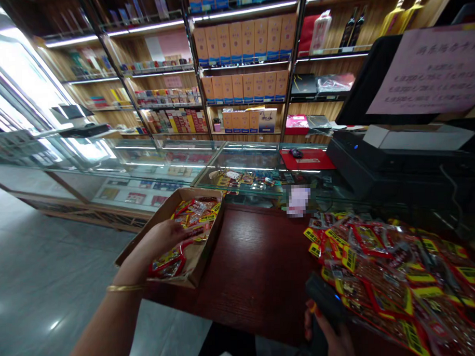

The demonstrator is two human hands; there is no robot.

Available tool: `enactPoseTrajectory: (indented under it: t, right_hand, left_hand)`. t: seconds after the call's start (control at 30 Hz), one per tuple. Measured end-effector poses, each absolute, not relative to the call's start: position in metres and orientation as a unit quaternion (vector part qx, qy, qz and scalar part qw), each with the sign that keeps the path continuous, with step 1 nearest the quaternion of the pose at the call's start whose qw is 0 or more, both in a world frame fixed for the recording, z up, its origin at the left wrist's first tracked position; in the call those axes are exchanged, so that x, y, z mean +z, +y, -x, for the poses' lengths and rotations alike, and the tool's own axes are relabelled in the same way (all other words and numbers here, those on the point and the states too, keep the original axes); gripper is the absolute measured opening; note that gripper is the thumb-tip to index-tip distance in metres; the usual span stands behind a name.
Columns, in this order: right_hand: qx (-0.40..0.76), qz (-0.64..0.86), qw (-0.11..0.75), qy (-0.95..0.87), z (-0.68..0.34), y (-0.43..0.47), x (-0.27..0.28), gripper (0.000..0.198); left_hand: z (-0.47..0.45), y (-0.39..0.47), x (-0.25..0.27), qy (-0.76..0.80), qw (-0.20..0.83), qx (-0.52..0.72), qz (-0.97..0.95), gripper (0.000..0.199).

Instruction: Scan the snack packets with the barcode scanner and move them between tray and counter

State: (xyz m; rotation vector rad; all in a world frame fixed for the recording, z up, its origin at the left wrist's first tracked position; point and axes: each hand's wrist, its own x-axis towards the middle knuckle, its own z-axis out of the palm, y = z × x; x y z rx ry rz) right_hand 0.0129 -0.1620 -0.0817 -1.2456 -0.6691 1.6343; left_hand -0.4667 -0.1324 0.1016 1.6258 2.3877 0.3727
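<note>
My left hand (165,240), with a gold bangle on the wrist, reaches into an open cardboard box (218,225) on the near left of the table. Its fingers are closed on a narrow snack packet (194,231) in dark red wrapping. More red and yellow snack packets (170,263) lie loosely in the box below and around the hand. My right hand (330,333) is wrapped round the handle of a black barcode scanner (323,294), whose small blue light is lit. The scanner is beside a large heap of snack packets (385,276) on the right.
The dark red wooden table (256,255) meets a glass display counter (174,154). At the right stand a black checkout terminal (370,80) and its dark base. A computer mouse (296,153) rests on a red mat (318,158). Stocked shelves (245,68) line the back wall.
</note>
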Motion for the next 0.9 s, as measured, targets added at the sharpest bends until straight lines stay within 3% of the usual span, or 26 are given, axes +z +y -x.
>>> enactPoseTrajectory:
  t: [0.1, 0.2, 0.33, 0.47, 0.57, 0.67, 0.9]
  right_hand:
    - [0.661, 0.519, 0.469, -0.272, -0.011, -0.162, -0.077, 0.054]
    - [0.649, 0.52, 0.473, -0.29, -0.006, -0.163, -0.067, 0.054]
    - [0.612, 0.534, 0.467, -0.349, 0.002, -0.169, -0.053, 0.058]
    - [0.517, 0.569, 0.418, -0.484, 0.005, -0.182, -0.033, 0.052]
    - [0.455, 0.56, 0.404, -0.562, 0.007, -0.19, -0.014, 0.036]
    - [0.444, 0.539, 0.404, -0.59, 0.01, -0.194, 0.001, 0.023]
    - [0.449, 0.532, 0.387, -0.605, 0.012, -0.191, 0.011, 0.019]
  left_hand:
    - [0.441, -0.146, 0.119, 0.785, 0.206, 0.277, -0.514, 0.052]
    - [0.389, -0.145, 0.114, 0.695, 0.364, 0.445, -0.432, 0.069]
    - [0.319, -0.13, 0.078, 0.597, 0.526, 0.509, -0.33, 0.06]
    - [0.29, -0.12, 0.049, 0.577, 0.578, 0.493, -0.3, 0.048]
    - [0.289, -0.119, 0.042, 0.57, 0.6, 0.473, -0.302, 0.046]
    - [0.291, -0.122, 0.041, 0.574, 0.599, 0.47, -0.302, 0.046]
    - [0.29, -0.124, 0.037, 0.582, 0.602, 0.457, -0.302, 0.039]
